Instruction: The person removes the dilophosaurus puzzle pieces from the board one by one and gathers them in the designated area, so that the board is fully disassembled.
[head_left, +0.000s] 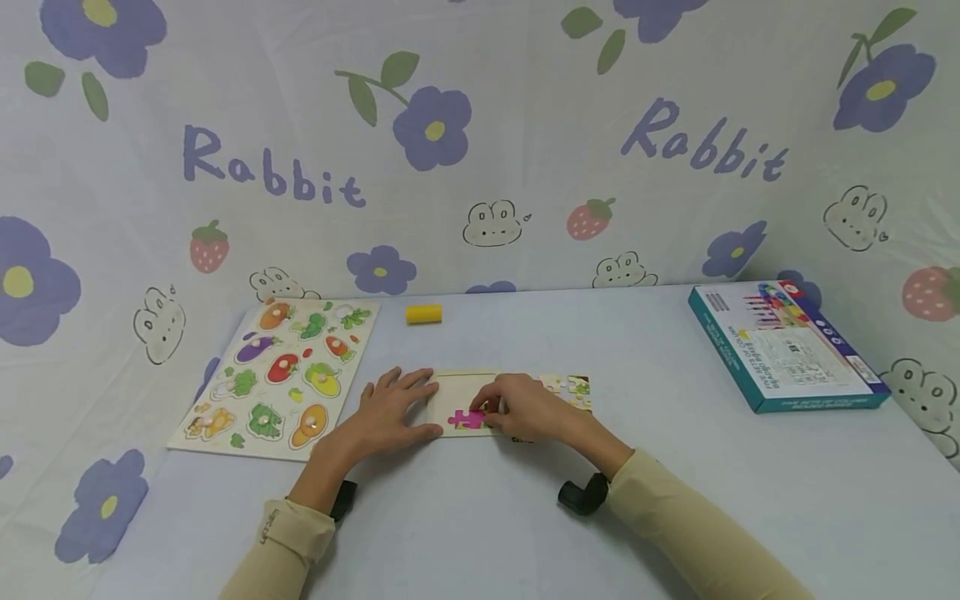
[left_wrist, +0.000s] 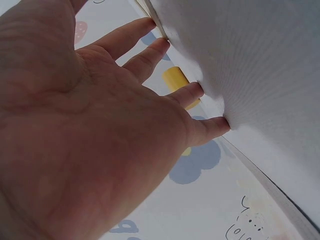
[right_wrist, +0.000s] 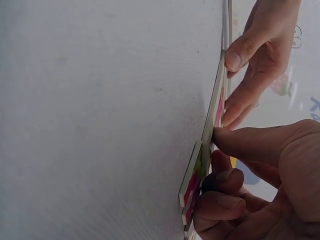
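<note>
A shallow wooden puzzle tray [head_left: 450, 386] lies flat at mid-table, with pink jigsaw pieces [head_left: 460, 419] joined along its near side. My left hand [head_left: 392, 410] has its fingers spread on the table, and fingertips and thumb touch the tray's left edge. In the left wrist view its palm [left_wrist: 100, 125] fills much of the frame. My right hand [head_left: 528, 407] is over the tray's right part, thumb and forefinger pinching a jigsaw piece beside the pink ones; the hand largely hides it. The right wrist view shows the right thumb [right_wrist: 255, 145] low at the tray edge.
Loose jigsaw pieces [head_left: 577, 386] lie right of the tray, partly under the right hand. A vegetable peg board [head_left: 292, 379] is at the left, a yellow cylinder [head_left: 423, 314] behind the tray. A flat teal-sided box [head_left: 787, 350] sits at the back right.
</note>
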